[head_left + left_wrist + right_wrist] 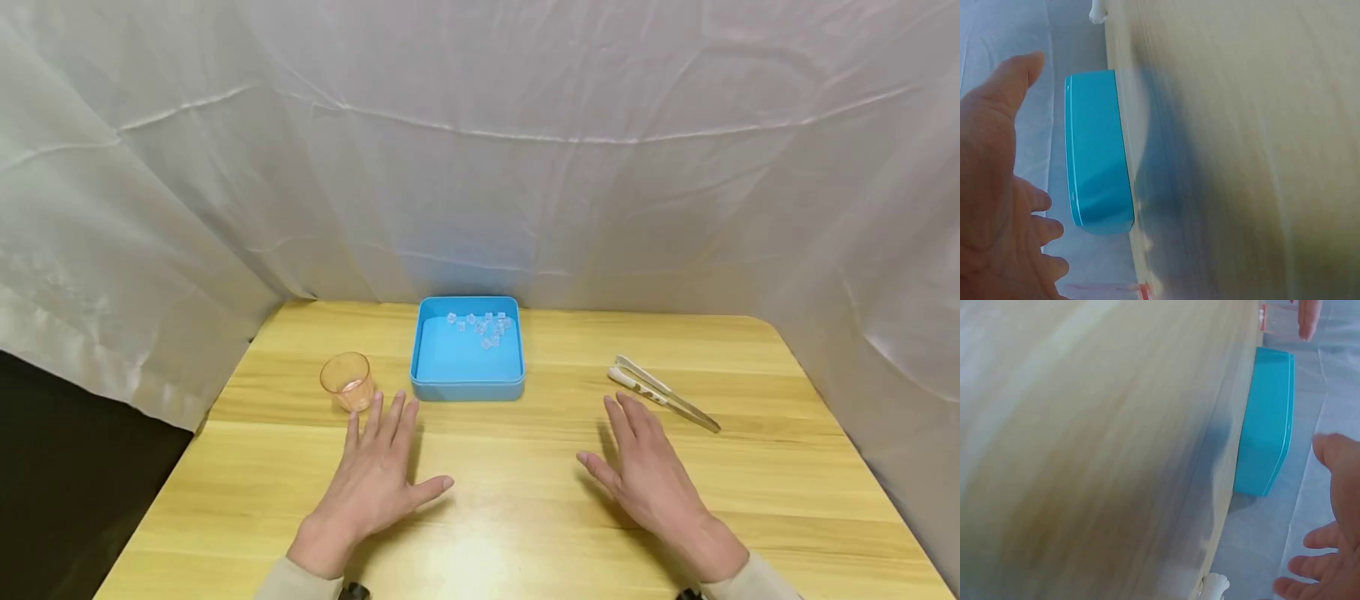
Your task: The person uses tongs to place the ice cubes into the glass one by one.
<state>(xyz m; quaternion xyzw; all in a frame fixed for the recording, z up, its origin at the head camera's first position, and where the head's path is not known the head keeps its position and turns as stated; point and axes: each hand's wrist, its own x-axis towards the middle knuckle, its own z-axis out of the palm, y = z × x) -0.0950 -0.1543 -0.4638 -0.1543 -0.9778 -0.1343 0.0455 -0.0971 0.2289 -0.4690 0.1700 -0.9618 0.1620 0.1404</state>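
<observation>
My left hand (375, 479) is held palm down above the table with its fingers spread and nothing in it. Its fingertips overlap the lower edge of a clear orange cup (347, 379) in the head view. My right hand (648, 479), also spread and holding nothing, hovers just in front of a pair of tongs (660, 392) with white handles and metal ends. Between and beyond the hands stands a blue square tray (468, 390). Several small clear cubes (491, 329) lie toward its back right. In both wrist views the blue tray (1100, 150) appears from the side.
The wooden table (510, 483) has a rounded far right corner. Pale fabric (525, 167) hangs behind it and along both sides. A dark area (75, 475) lies past the table's left edge.
</observation>
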